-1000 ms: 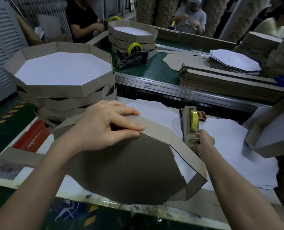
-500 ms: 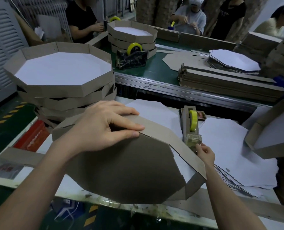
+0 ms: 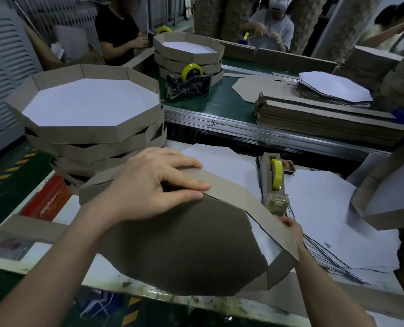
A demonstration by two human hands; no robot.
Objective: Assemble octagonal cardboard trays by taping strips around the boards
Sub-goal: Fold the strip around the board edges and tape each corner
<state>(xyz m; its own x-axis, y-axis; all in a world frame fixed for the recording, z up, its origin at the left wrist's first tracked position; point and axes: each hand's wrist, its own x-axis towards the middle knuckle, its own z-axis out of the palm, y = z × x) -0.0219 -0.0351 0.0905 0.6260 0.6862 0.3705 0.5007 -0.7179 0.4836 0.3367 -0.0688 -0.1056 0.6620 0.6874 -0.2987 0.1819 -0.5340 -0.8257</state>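
A brown octagonal board (image 3: 184, 249) stands tilted up on the white work table (image 3: 97, 267), with a cardboard strip (image 3: 250, 204) folded round its upper and right edges. My left hand (image 3: 153, 185) lies over the top corner, fingers on the strip and thumb pressed along the seam with the board. My right hand (image 3: 290, 226) touches the strip's outer face on the right, just below the tape dispenser (image 3: 275, 185) with its yellow roll. The right fingertips are hidden behind the strip. No tape shows in that hand.
A stack of finished trays (image 3: 90, 123) stands at the left. White octagonal sheets (image 3: 319, 208) lie under and right of the dispenser. Across the gap a green bench (image 3: 222, 100) carries strips (image 3: 326, 119), more trays and a second dispenser (image 3: 188, 84). Other people work behind it.
My right hand left the tape dispenser and moved down toward me to the strip's right side. My left hand and the board have stayed in place.
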